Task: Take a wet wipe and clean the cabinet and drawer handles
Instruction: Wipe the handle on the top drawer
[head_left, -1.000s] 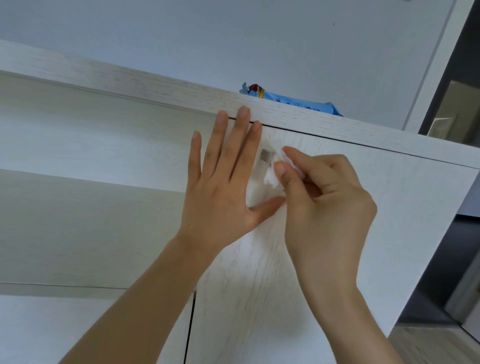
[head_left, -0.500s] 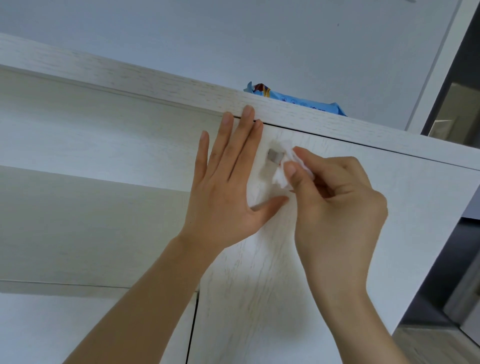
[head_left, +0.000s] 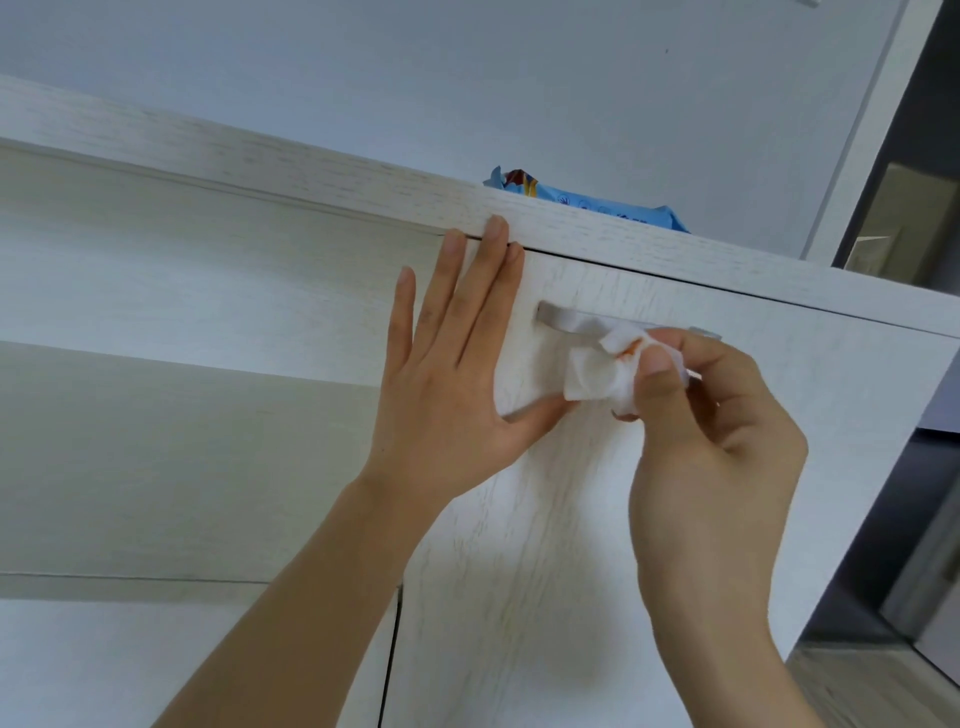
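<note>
the right hand (head_left: 711, 436) is pinching the wet wipe (head_left: 602, 371) against the handle (head_left: 566, 321). at nine o'clock of it, the left hand (head_left: 452, 384) is pressing straight fingers on the cabinet door (head_left: 571, 545).

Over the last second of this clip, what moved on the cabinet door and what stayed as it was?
The right hand, pinching the wet wipe, slid rightward along the metal handle, uncovering the handle's left end. The left hand stayed flat against the cabinet door, fingertips at its top edge. The blue wipes packet stayed on top of the cabinet. Nothing was let go.
</note>
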